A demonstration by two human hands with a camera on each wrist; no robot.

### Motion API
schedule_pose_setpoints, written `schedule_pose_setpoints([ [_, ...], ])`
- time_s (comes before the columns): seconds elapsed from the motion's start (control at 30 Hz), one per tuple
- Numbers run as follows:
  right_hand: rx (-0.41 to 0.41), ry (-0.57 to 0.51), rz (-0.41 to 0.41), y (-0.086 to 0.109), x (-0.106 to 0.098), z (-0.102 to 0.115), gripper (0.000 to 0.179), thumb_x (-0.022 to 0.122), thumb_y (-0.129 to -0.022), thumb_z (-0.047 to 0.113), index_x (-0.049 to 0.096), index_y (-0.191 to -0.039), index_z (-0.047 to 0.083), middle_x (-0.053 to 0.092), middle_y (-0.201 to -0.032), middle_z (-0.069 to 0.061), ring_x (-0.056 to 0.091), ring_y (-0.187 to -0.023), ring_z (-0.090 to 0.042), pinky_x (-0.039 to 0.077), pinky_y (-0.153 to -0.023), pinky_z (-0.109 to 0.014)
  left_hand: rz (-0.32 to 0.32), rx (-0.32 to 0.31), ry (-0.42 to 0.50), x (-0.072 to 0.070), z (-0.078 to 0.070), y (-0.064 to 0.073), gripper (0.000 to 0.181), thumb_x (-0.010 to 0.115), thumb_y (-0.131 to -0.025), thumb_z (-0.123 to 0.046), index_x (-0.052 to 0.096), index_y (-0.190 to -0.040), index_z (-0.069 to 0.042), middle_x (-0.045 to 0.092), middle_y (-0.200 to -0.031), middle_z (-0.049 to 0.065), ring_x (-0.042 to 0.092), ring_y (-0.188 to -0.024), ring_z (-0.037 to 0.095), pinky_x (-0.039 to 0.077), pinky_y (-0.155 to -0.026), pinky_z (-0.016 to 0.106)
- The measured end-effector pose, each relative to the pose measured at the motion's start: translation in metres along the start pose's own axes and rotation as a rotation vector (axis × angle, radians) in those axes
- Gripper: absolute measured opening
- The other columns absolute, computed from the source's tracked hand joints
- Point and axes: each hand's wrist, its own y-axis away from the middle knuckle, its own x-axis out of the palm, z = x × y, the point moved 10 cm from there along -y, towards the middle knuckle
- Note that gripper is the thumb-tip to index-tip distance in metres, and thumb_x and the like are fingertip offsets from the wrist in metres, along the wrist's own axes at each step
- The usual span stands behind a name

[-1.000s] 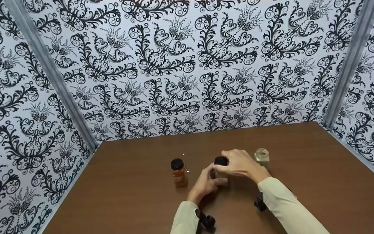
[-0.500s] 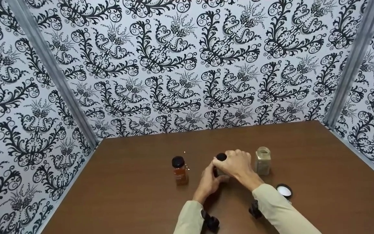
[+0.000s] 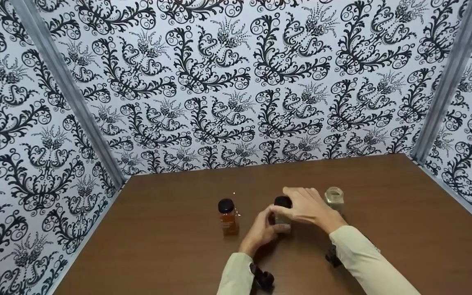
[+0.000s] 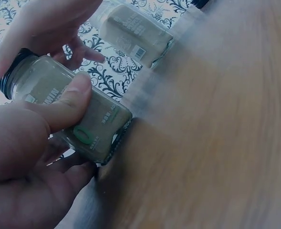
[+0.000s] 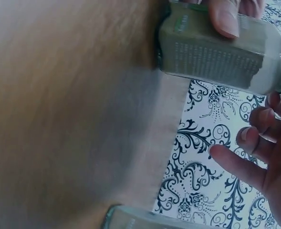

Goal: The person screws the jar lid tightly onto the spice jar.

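Note:
My left hand point(image 3: 260, 231) grips a glass spice jar point(image 4: 99, 112) of brownish powder, its thumb across a label reading "MIN". The jar stands upright, low over the brown table. My right hand point(image 3: 307, 207) holds the jar's black lid point(image 3: 282, 201) from above, thumb on the near side and fingers round the far side. In the right wrist view its fingertips point(image 5: 274, 102) curl at the lid, while the little finger sticks out. Just beyond the right hand stands a similar glass jar point(image 3: 335, 198) of pale powder with no lid on it.
An orange-red spice jar point(image 3: 228, 221) with a black cap stands left of the hands, small bright specks beside it. Black wrist cameras point(image 3: 264, 279) hang under both sleeves. Patterned wall panels point(image 3: 228, 123) border the table at the back and sides.
The right hand turned on the lid, rolling leftward and then back. A loose black lid with a white inside, visible half a second ago, is now hidden by the right sleeve.

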Motion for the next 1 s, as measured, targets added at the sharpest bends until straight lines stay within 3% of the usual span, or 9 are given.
schedule_pose_setpoints([
  [0.17, -0.115, 0.064, -0.068, -0.004, -0.003, 0.01, 0.036, 0.062, -0.086, 0.055, 0.057, -0.074, 0.021, 0.056, -0.066, 0.006, 0.044, -0.056, -0.011, 0.033, -0.053, -0.027, -0.014, 0.029, 0.005, 0.002, -0.004, 0.003, 0.042, 0.08, -0.085, -0.016, 0.062, -0.122, -0.011, 0.069, -0.121, 0.005, 0.059, -0.106, 0.009, 0.049, -0.096, 0.024],
  [0.27, -0.12, 0.067, -0.126, -0.005, -0.004, 0.012, 0.036, 0.065, -0.079, 0.048, 0.051, -0.062, 0.02, 0.049, -0.055, 0.007, 0.037, -0.05, -0.01, 0.028, -0.048, -0.025, -0.017, 0.02, -0.021, 0.004, -0.005, 0.005, 0.047, 0.08, -0.085, -0.018, 0.06, -0.127, -0.009, 0.068, -0.127, 0.006, 0.061, -0.115, 0.014, 0.049, -0.102, 0.028],
  [0.37, -0.039, 0.058, -0.162, -0.004, -0.004, 0.009, 0.04, 0.065, -0.076, 0.047, 0.045, -0.054, 0.021, 0.042, -0.05, 0.007, 0.034, -0.047, -0.01, 0.026, -0.045, -0.026, -0.049, 0.002, -0.068, 0.003, -0.006, 0.008, 0.06, 0.081, -0.084, -0.019, 0.055, -0.137, -0.004, 0.064, -0.135, 0.01, 0.059, -0.126, 0.023, 0.047, -0.11, 0.038],
  [0.57, 0.273, 0.075, -0.222, 0.004, -0.007, 0.0, 0.043, 0.064, -0.075, 0.05, 0.047, -0.049, 0.019, 0.051, -0.05, 0.0, 0.046, -0.048, -0.02, 0.036, -0.046, -0.036, -0.114, -0.014, -0.169, 0.0, -0.009, 0.009, 0.07, 0.081, -0.083, -0.025, 0.051, -0.142, -0.002, 0.063, -0.138, 0.014, 0.06, -0.126, 0.029, 0.048, -0.108, 0.043],
  [0.7, 0.378, 0.11, -0.157, 0.007, -0.006, -0.002, 0.052, 0.06, -0.079, 0.06, 0.053, -0.053, 0.016, 0.059, -0.059, -0.007, 0.054, -0.054, -0.026, 0.043, -0.05, -0.042, -0.127, -0.024, -0.194, -0.002, -0.008, 0.009, 0.071, 0.081, -0.083, -0.027, 0.051, -0.142, -0.002, 0.064, -0.136, 0.014, 0.062, -0.123, 0.029, 0.05, -0.105, 0.042],
  [0.83, 0.328, 0.13, -0.053, 0.007, -0.001, -0.002, 0.067, 0.054, -0.081, 0.079, 0.055, -0.061, 0.015, 0.058, -0.061, -0.006, 0.053, -0.054, -0.024, 0.04, -0.049, -0.039, -0.115, -0.032, -0.182, -0.003, -0.005, 0.008, 0.062, 0.083, -0.081, -0.024, 0.057, -0.134, -0.003, 0.067, -0.129, 0.013, 0.064, -0.119, 0.027, 0.051, -0.102, 0.039],
  [1.0, 0.161, 0.032, -0.044, 0.007, -0.002, -0.004, 0.065, 0.057, -0.076, 0.085, 0.052, -0.074, 0.02, 0.051, -0.062, 0.004, 0.046, -0.052, -0.015, 0.033, -0.048, -0.031, -0.084, 0.005, -0.132, -0.002, -0.009, 0.004, 0.056, 0.084, -0.08, -0.019, 0.06, -0.129, -0.008, 0.069, -0.124, 0.01, 0.064, -0.116, 0.024, 0.051, -0.101, 0.034],
])
